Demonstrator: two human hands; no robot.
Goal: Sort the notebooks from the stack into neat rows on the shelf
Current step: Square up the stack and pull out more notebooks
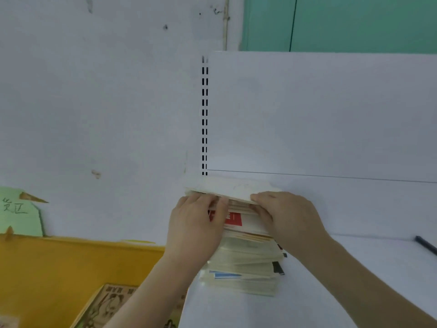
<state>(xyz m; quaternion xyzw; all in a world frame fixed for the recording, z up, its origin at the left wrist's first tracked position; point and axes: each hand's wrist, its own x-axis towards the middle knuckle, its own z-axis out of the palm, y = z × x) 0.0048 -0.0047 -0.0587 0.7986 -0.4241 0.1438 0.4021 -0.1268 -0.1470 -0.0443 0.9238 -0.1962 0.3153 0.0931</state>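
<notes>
While both hands grip, paper notebooks (246,256) (flat) stack

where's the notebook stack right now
In the head view the notebook stack stands at the shelf's left end, below the slotted upright, between the left hand and right hand.

Both hands reached forward, bare forearms extended; left hand (197,223) and right hand (287,215) had fingers curled in a grip.

Head camera faces forward, close above the shelf (331,268).
</notes>
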